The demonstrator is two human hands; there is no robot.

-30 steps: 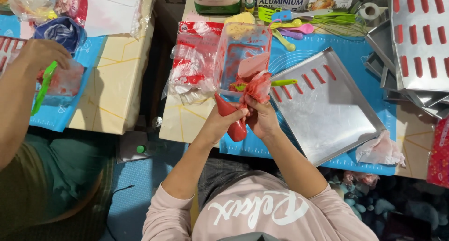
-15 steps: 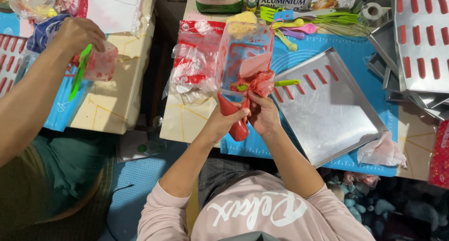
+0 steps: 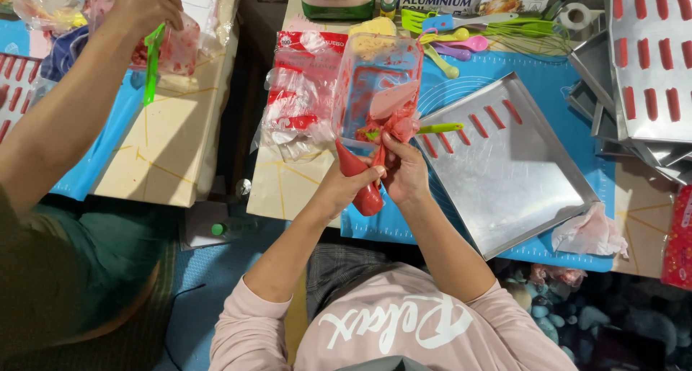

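Both hands meet over the near edge of the surface [image 3: 404,230]: the left hand [image 3: 344,187] is wrapped around a red piping bag [image 3: 359,180], and the right hand [image 3: 406,171] pinches its twisted top. Just beyond stands a clear plastic container [image 3: 378,83] smeared red, with a metal tray [image 3: 504,166] to the right. Far left, another person's hand [image 3: 144,7] grips a green clip [image 3: 152,61] on a bag.

A red-filled piping bag [image 3: 360,180] hangs tip-down at six o'clock, its twisted neck pinched above. At twelve o'clock from it, a clear plastic bag [image 3: 378,90] smeared red stands upright, mouth open.
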